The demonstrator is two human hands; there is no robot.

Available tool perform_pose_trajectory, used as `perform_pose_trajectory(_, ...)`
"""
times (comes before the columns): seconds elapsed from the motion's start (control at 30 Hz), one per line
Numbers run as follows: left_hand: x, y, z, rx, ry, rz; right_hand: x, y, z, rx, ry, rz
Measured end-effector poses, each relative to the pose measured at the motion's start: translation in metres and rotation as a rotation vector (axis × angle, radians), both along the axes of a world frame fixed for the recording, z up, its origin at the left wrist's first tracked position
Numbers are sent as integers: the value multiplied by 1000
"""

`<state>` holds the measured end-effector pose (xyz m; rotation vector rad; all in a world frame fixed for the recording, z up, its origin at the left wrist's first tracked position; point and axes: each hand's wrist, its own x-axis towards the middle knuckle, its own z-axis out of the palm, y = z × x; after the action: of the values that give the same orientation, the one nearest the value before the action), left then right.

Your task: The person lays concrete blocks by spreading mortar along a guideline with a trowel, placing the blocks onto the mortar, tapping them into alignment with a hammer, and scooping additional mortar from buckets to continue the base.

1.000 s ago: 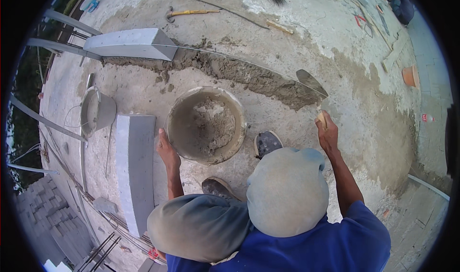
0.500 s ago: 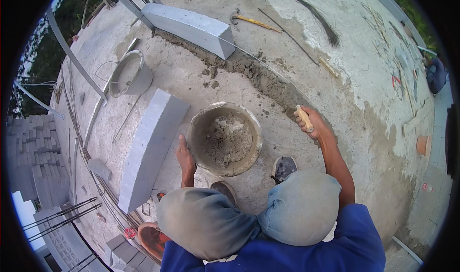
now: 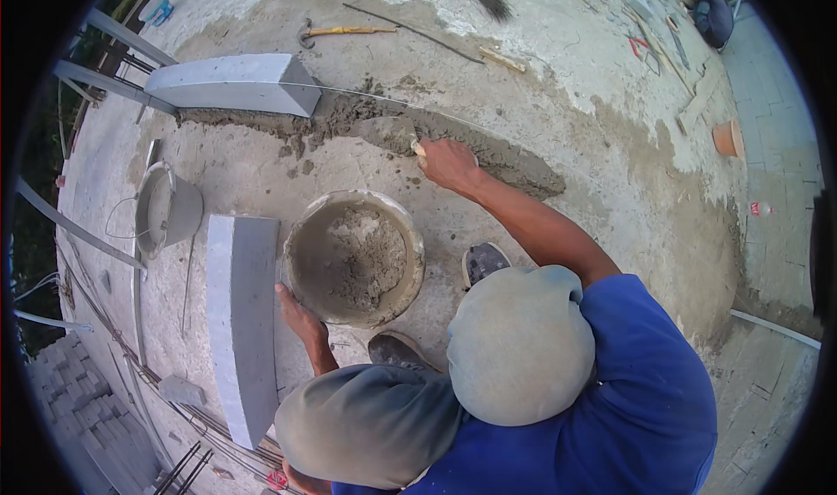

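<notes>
My right hand (image 3: 449,164) is closed around the pale wooden handle of a trowel (image 3: 388,133). Its mortar-coated blade lies at the strip of wet mortar (image 3: 514,159) on the floor. Beside the outer wall of a round tub (image 3: 416,273), my left hand (image 3: 302,316) rests with fingers stretched out, some of them hidden. Grey mortar (image 3: 370,255) is heaped inside the tub. Just left of that hand is a long light-grey block (image 3: 244,321). Another such block (image 3: 231,81) sits on the far end of the mortar strip, where a taut string runs along.
At the left stands a grey bucket (image 3: 174,212) with a wire handle. A claw hammer (image 3: 349,31) and a thin rod (image 3: 410,31) lie beyond the mortar. Stacked blocks (image 3: 87,408) fill the lower left. Another person (image 3: 713,16) crouches at the far right.
My right hand has swung left and forward, bringing the trowel down to the mortar strip. My left hand stays beside the tub. The view has turned to the right.
</notes>
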<state>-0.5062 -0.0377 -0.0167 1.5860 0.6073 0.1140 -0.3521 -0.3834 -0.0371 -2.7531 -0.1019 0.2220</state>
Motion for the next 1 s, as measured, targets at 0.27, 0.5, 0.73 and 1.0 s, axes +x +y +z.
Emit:
perform_pose_trajectory(0.27, -1, -4, -16, 63, -1, -51, -206, -192, 43, -304, 252, -231)
perform_pose_trajectory(0.5, -1, 4, -1, 12, 42, -3, -278, -234, 55, -144, 37, -492)
perform_pose_trajectory(0.73, -2, -6, -9, 40, -10, 1, -294, -294, -34, -94, 86, -716)
perform_pose_trajectory(1.0, -8, 10, 1, 105, 37, -71, -309, -294, -38, -149, 200, -771)
